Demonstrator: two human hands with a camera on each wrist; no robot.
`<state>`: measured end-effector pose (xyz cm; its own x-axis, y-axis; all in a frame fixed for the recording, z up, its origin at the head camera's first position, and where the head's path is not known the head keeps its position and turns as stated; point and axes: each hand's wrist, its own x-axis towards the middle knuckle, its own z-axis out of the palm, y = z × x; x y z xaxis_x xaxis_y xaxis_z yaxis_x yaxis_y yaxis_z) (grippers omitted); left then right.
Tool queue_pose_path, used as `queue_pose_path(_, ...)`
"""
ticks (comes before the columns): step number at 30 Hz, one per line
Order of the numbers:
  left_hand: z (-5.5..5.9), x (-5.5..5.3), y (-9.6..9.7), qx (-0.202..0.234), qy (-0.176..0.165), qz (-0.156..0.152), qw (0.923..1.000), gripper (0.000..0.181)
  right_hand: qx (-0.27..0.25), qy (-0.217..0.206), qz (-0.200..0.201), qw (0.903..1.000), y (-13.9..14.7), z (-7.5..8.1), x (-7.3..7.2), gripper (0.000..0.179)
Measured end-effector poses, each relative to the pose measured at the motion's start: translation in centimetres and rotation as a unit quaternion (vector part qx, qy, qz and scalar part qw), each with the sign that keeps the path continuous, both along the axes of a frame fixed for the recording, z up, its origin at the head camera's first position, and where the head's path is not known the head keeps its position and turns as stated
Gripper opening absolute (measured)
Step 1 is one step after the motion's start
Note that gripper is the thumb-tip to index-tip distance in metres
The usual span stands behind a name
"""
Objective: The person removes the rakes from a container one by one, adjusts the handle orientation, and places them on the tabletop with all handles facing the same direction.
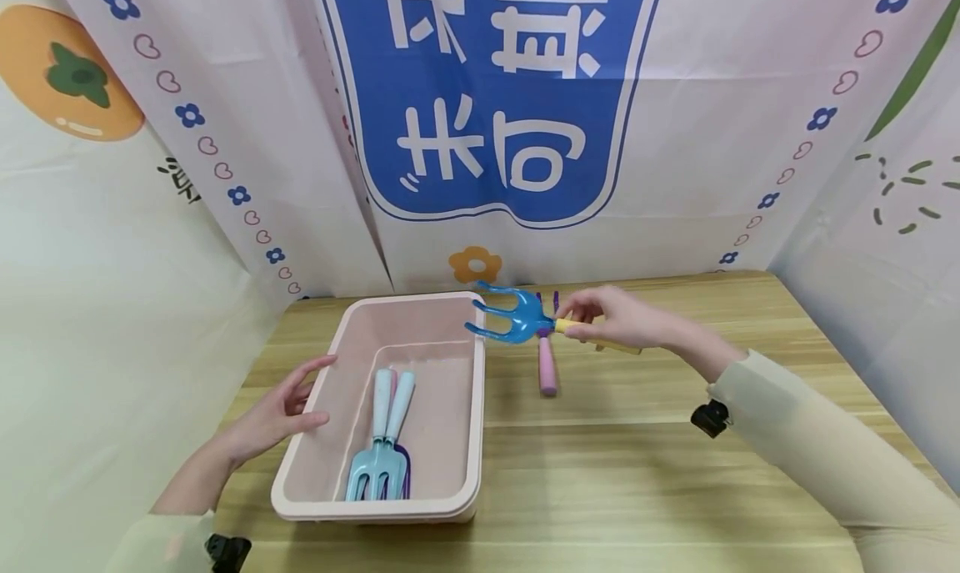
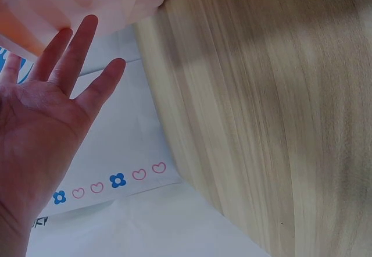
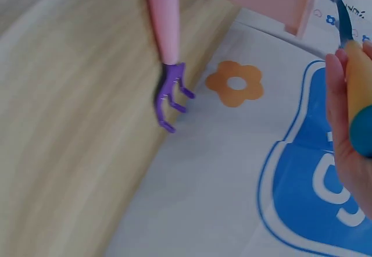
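Note:
My right hand (image 1: 618, 316) grips the yellow handle (image 3: 360, 85) of a small blue garden fork (image 1: 517, 316), raised above the table with its three tines toward the pink bin (image 1: 480, 406). Beneath it lies a hand rake (image 1: 548, 369) with a pink handle and purple prongs, partly covered by the fork in the head view. At the bin's left side is my left hand (image 1: 273, 414), fingers extended and fingertips right at the rim. Inside the bin rest a light blue fork (image 1: 377, 464), another light blue handle (image 1: 402, 398) and a mostly covered pink-and-purple tool.
The bin stands on the left half of a wood-grain table (image 1: 600, 490). A printed cloth (image 1: 690, 173) hangs behind the table's back edge, and white cloth encloses both sides.

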<state>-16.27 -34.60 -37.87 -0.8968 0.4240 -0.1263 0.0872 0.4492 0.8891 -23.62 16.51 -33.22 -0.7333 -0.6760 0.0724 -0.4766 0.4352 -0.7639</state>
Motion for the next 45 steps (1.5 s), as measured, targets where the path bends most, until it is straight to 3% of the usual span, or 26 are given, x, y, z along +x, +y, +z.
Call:
queue_pose_path(10,0.0,0.0,0.0,0.015,-0.005,-0.002,0.9999,0.076,-0.054,0.043,-0.118,0.9907,1.2,-3.7,1.3,0.021)
queue_pose_path(20,-0.2,-0.1,0.1,0.003,0.000,0.000,1.0000,0.075,-0.116,0.042,-0.210,0.9698,1.8,-7.1,1.6,0.022)
queue_pose_path(31,-0.1,-0.1,0.1,0.012,-0.001,-0.003,0.9999,0.075,-0.103,0.055,-0.285,0.9514,2.0,-10.3,1.1,0.021)
queue_pose_path(45,-0.2,-0.2,0.0,-0.006,-0.003,0.006,1.0000,0.074,-0.056,0.012,-0.360,0.9312,1.9,-12.6,-0.2,0.030)
